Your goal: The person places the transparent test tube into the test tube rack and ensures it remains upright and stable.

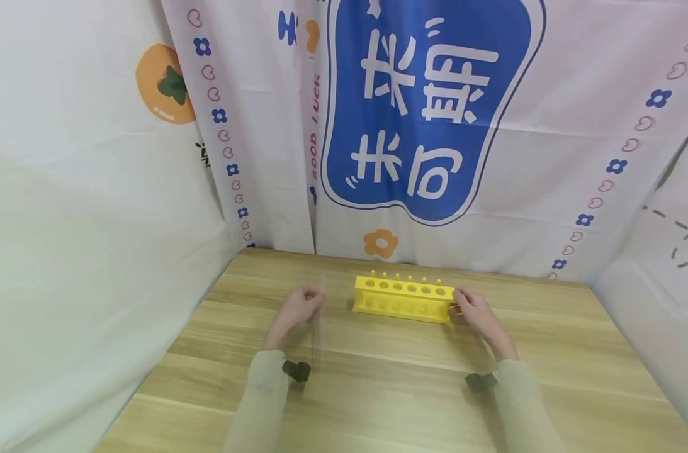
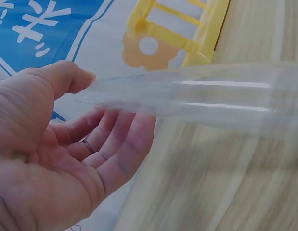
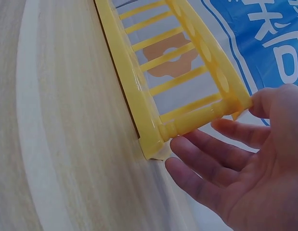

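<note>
A yellow test tube rack (image 1: 403, 302) stands on the table, with a row of round holes in its top and short pegs along its back. My right hand (image 1: 476, 309) holds the rack's right end; in the right wrist view the thumb (image 3: 264, 103) lies at the top corner and the fingers (image 3: 201, 159) are by the end post. Left of the rack, my left hand (image 1: 296, 311) pinches a clear test tube (image 2: 226, 96) between thumb and fingers. The tube is see-through and faint in the head view, extending toward the near side of the table. No tube shows in the rack.
The wood-grain table (image 1: 377, 390) ends at a printed white cloth (image 1: 276, 207) hanging close behind the rack. Another white cloth (image 1: 94, 251) borders the left side. Dark wrist straps (image 1: 296, 370) sit on both sleeves.
</note>
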`<state>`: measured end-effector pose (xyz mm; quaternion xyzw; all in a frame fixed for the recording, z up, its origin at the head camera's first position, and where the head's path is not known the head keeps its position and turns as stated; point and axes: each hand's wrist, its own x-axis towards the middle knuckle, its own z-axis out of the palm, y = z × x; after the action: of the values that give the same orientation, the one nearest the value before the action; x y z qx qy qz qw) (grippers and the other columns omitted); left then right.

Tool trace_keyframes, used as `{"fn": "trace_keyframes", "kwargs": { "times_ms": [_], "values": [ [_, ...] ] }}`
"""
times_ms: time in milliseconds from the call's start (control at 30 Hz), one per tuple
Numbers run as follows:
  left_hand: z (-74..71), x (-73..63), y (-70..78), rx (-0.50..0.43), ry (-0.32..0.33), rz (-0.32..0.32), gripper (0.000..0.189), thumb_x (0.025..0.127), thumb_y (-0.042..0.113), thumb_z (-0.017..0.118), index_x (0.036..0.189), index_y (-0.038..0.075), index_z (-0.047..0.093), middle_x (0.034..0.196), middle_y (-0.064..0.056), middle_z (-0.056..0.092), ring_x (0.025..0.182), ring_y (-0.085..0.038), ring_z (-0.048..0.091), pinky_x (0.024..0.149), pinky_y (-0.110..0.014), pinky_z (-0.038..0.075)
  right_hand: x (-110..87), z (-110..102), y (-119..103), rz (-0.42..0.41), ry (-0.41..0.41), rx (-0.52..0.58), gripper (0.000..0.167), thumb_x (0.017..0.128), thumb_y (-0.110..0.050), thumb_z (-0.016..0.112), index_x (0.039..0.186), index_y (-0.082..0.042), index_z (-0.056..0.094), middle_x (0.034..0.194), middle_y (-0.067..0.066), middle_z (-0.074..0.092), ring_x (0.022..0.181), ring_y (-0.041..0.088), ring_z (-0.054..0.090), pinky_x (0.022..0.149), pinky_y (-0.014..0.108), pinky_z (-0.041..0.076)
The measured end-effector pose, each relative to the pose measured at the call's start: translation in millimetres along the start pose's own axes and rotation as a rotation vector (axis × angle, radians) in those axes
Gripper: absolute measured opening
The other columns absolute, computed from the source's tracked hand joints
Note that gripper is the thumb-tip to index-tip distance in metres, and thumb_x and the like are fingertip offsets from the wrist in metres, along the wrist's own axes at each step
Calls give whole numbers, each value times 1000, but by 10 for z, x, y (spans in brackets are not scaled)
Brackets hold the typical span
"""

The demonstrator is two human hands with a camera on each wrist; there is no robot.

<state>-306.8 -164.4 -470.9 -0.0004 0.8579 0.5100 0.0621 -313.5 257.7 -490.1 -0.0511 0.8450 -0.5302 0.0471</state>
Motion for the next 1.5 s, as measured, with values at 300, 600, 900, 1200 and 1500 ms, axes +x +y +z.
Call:
{"fn": "trace_keyframes", "kwargs": {
  "times_ms": [300, 600, 900, 1200, 1500],
  "values": [
    [35, 1, 102, -144, 34, 67, 33, 97, 26, 59, 121, 3, 56, 111, -22, 64, 86, -29, 66, 79, -41, 60, -18, -5, -12, 31, 13, 52, 56, 107, -37, 32, 133, 10, 46, 116, 31, 59, 105, 41, 62, 93, 47, 57],
    [36, -19, 187, -242, 66, 82, 33, 98, 23, 59, 122, 1, 54, 114, -26, 60, 90, -29, 66, 88, -51, 57, 8, 93, -26, 61, 21, 82, 57, 106, -39, 32, 134, 9, 46, 115, 31, 59, 101, 37, 64, 91, 46, 58],
    [37, 49, 334, -247, 72, 123, 30, 96, 23, 61, 119, 4, 57, 106, -14, 62, 95, -37, 65, 87, -51, 58, 11, 105, -27, 59, 58, 80, 58, 106, -41, 32, 131, 9, 50, 112, 30, 60, 98, 35, 64, 88, 45, 59],
    [8, 56, 444, -293, 71, 164, 30, 97, 25, 62, 118, 4, 57, 111, -21, 61, 91, -27, 64, 84, -45, 60, 16, 112, -12, 62, 56, 65, 58, 106, -44, 32, 129, 6, 52, 110, 25, 62, 97, 31, 66, 86, 39, 60],
    [28, 75, 560, -313, 123, 254, 30, 97, 24, 63, 117, 2, 58, 104, -14, 62, 89, -28, 66, 80, -41, 61, -42, 108, -26, 68, 56, 58, 60, 105, -45, 33, 130, 6, 51, 111, 26, 62, 100, 32, 64, 84, 37, 61]
  ]
}}
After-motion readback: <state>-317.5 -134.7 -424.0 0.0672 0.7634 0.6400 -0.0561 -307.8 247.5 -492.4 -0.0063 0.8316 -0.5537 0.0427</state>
